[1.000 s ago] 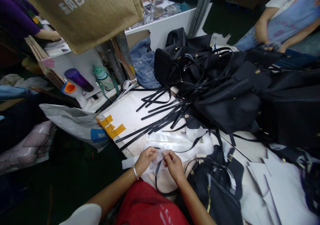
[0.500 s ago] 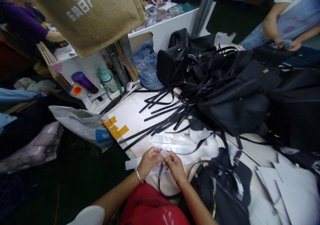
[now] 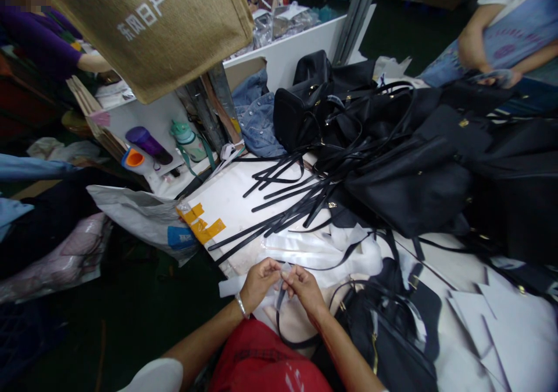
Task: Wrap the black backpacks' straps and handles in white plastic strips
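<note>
My left hand [image 3: 260, 284] and my right hand [image 3: 306, 290] meet close together over the near edge of the table, fingers pinched. Between their fingertips is a piece of thin translucent wrap [image 3: 285, 271] on a narrow black strap [image 3: 300, 344], which loops down below my hands and toward the right. Exactly how the wrap sits on the strap is partly hidden by my fingers. A black bag [image 3: 387, 334] with gold zips lies beside my right forearm. White wrapping sheets [image 3: 314, 249] lie just beyond my hands.
Loose black straps [image 3: 279, 223] spread across the white table [image 3: 226, 197]. Black bags [image 3: 405, 182] are heaped at the right, with white sheets [image 3: 510, 322] nearer me. A burlap bag [image 3: 174, 31] hangs at upper left. A co-worker [image 3: 518, 37] stands at far right.
My hands stay in nearly the same place. The fingers have shifted slightly, and a little more of the translucent wrap shows above them.
</note>
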